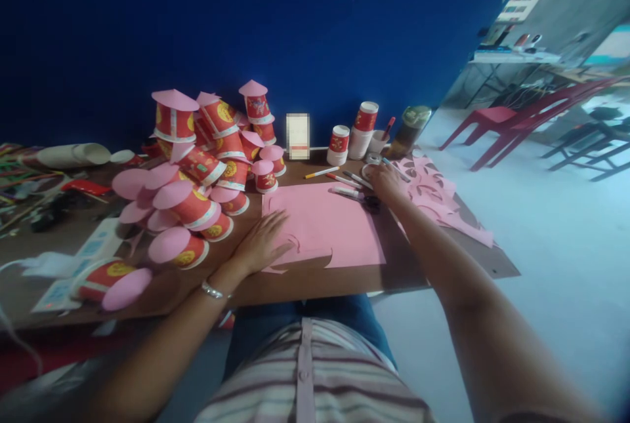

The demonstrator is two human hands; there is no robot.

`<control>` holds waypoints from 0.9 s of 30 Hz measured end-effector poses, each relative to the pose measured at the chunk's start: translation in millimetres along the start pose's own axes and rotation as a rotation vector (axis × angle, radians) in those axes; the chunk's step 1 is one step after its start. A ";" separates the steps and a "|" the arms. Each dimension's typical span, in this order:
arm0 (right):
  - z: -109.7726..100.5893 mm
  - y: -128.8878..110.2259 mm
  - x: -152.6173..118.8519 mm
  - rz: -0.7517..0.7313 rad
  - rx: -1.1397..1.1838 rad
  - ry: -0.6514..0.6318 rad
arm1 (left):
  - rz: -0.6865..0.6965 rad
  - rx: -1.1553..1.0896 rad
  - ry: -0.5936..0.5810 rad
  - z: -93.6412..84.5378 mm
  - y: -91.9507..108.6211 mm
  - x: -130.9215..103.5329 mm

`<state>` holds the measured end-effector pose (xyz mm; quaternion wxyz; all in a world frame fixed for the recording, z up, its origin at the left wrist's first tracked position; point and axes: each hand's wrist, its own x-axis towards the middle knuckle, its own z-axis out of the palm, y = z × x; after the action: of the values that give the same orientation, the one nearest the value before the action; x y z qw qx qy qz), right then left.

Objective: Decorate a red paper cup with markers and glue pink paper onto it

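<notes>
A pink paper sheet point(325, 220) lies on the brown table point(394, 272) in front of me, with a curved piece cut from its near edge. My left hand point(263, 242) rests flat on the sheet's left edge, fingers spread. My right hand point(386, 181) reaches to the far right of the sheet, over a dark tool point(371, 202) and next to several markers point(344, 180); whether it grips anything is not visible. A heap of red paper cups point(197, 174) with pink cone lids is piled to the left of the sheet.
Stacked red and white cups point(361, 129) and a dark jar point(411, 128) stand at the table's back by the blue wall. Pink paper offcuts point(443, 203) cover the right end. Craft clutter lies at far left. Red plastic chairs point(516, 121) stand on the floor to the right.
</notes>
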<state>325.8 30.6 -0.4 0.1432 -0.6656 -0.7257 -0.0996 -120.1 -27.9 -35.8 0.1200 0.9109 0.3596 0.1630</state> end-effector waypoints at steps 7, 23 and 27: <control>-14.6 -14.6 -8.8 0.103 0.057 0.115 | -0.150 -0.209 0.251 -1.7 -4.5 0.6; 21.7 -176.5 -55.6 -0.611 0.393 0.119 | -0.202 -0.332 0.443 9.1 -16.4 2.6; 25.0 -177.3 -57.0 -0.583 0.414 0.095 | -0.191 -0.318 0.441 8.8 -15.4 3.5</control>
<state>151.7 -31.2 -35.2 0.2740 -0.3822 -0.8823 -0.0180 -123.7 -15.4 -48.4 0.1949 0.7853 0.4309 0.3996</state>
